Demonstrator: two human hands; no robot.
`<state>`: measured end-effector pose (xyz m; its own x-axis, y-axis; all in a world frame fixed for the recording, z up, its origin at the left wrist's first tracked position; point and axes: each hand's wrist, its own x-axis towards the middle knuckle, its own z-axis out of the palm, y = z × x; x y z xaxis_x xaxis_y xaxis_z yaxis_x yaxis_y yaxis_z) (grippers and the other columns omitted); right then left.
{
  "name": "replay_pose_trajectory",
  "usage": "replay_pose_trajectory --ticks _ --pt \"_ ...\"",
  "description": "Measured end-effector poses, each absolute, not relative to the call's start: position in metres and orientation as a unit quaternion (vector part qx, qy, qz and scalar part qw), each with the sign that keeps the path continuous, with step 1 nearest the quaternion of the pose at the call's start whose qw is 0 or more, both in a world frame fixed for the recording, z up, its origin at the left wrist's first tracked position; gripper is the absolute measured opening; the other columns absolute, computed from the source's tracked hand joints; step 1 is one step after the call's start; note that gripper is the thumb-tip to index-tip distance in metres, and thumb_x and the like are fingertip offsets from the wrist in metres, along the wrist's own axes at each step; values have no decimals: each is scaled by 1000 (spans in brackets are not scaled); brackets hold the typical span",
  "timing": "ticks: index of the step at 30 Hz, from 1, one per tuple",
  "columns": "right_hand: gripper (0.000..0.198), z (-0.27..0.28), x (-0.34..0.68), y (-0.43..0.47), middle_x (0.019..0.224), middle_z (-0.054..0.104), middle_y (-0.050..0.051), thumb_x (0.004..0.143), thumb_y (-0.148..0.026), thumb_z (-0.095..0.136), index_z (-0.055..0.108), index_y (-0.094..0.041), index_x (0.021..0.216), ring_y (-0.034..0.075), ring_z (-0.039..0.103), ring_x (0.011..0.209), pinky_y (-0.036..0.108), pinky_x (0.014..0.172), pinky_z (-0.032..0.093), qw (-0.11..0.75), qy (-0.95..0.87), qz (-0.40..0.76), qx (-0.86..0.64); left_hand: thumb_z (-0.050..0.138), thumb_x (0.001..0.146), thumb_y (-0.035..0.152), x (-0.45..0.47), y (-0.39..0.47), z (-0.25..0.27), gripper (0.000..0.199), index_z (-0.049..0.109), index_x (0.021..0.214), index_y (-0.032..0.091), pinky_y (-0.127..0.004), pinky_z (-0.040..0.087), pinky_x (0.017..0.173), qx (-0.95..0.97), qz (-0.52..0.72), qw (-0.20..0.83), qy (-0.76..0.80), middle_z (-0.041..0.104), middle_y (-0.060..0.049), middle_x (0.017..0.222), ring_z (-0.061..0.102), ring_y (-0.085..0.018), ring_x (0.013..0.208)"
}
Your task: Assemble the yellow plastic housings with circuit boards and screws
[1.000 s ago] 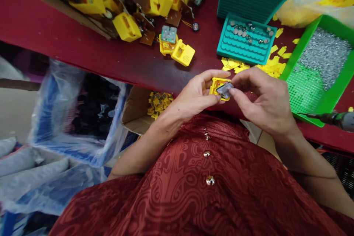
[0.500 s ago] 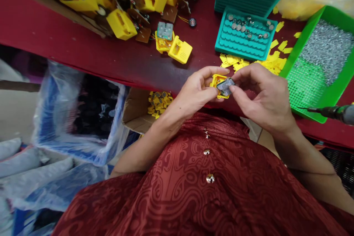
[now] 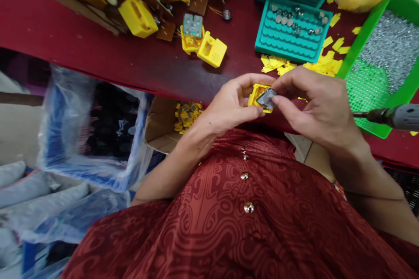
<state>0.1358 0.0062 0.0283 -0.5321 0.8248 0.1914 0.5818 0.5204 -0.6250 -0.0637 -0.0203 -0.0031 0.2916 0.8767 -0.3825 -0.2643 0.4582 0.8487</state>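
My left hand [image 3: 234,101] is closed around a small yellow plastic housing [image 3: 252,98], its open side facing up. Between the thumb and fingers of my right hand [image 3: 314,104] is a small grey-and-green circuit board [image 3: 266,98], tilted and partly over the housing's opening. Whether the board touches the housing inside I cannot tell. Farther back on the red table lie another opened yellow housing [image 3: 212,50] and a similar board [image 3: 192,25] resting on its other half.
A teal tray [image 3: 284,50] holds button cells, with loose yellow pieces [image 3: 324,65] around it. At right are a green basket [image 3: 373,117] of screws and a screwdriver tool [image 3: 393,116]. Yellow assemblies [image 3: 139,17] crowd the back left. A cardboard box [image 3: 162,126] stands below the table edge.
The view has shifted slightly. The housing and board remain in my hands, with the board a little differently tilted and more of the housing's inside showing.
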Motion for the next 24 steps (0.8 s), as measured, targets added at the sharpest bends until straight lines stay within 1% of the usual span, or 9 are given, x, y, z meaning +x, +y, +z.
replay_pose_trajectory --ticks 3,7,10,15,19,24 --pt "12 30 136 8 90 78 0 90 -12 68 65 -24 92 17 71 77 33 70 58 248 -837 265 -410 92 66 18 -62 -20 -7 50 74 112 22 -32 64 93 348 404 722 440 80 -1 114 78 -22 107" --pt "9 30 135 8 89 78 0 88 -16 69 66 -24 90 16 69 73 32 66 53 245 -820 295 -426 90 65 15 -59 -19 -13 48 71 109 21 -29 63 89 352 411 725 425 78 -1 109 78 -19 102" --pt "6 29 135 7 88 77 0 87 -17 67 66 -24 89 16 69 73 32 65 51 256 -807 311 -432 91 65 16 -58 -18 -16 50 70 110 21 -29 64 85 357 405 728 423 79 -2 112 78 -20 101" --pt "10 33 139 6 93 78 -1 88 -15 66 66 -25 91 18 74 85 33 76 56 249 -815 311 -420 89 66 15 -56 -16 -17 47 73 110 20 -28 67 81 324 404 750 411 81 -3 116 80 -23 105" --pt "15 36 144 8 94 77 -1 89 -11 63 66 -25 93 18 74 89 33 80 57 239 -834 301 -397 91 66 15 -55 -16 -14 47 75 109 19 -31 68 84 324 407 753 404 81 -5 121 79 -27 114" --pt "14 38 145 10 90 77 -1 91 -13 64 66 -27 91 19 73 86 34 77 57 220 -857 268 -381 91 65 12 -54 -19 -10 47 76 109 19 -34 68 92 324 414 748 404 80 -6 126 77 -31 123"
